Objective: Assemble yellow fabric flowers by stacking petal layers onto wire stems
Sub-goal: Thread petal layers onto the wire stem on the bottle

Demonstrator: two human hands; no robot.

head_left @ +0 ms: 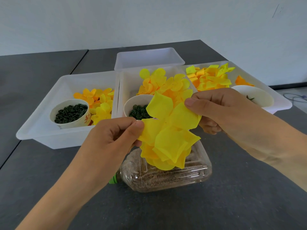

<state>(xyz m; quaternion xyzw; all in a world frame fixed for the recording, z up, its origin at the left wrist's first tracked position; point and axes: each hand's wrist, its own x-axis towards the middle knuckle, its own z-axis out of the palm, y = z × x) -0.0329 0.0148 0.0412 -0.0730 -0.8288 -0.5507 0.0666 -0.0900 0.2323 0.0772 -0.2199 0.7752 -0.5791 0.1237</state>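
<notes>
While left hand [114, 131] pinches one edge of top petal layer [167, 117] and right hand [221, 107] pinches opposite edge, layer sits spread over stacked yellow flower [166, 150] above sand-filled bottle [166, 175] on desk [232, 205]. Step, by judgement: seating layer on stem — stem hidden. Next move calls for centring hole, pressing down evenly. Trays of petals [209, 77] behind.

Yellow petal layer [167, 117], spread above flower [166, 151]
</notes>
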